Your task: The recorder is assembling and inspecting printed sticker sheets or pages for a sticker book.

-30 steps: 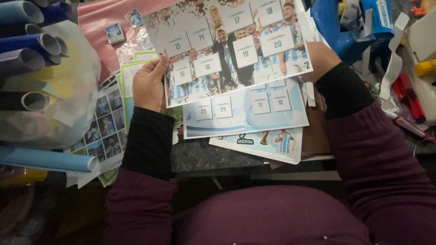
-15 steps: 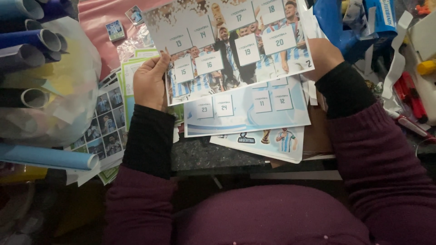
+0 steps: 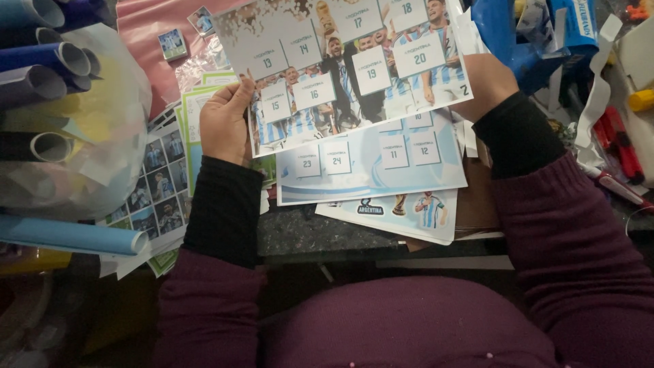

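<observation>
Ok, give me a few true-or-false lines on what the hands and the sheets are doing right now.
1. Both hands hold one printed sheet by its side edges. True: left hand, right hand.
2. The held sheet is blank white. False: it shows a group photo with small numbered squares.
3. Another sheet lies under the held one. True.
4. Rolled tubes lie at the right. False: they lie at the left, by a clear bag.
5. The left hand grips a pair of scissors. False: it holds only the sheet.

Both hands, left hand (image 3: 223,123), right hand (image 3: 485,80), gripping printed sticker sheet (image 3: 347,65), paper rolls (image 3: 41,61) beside
</observation>
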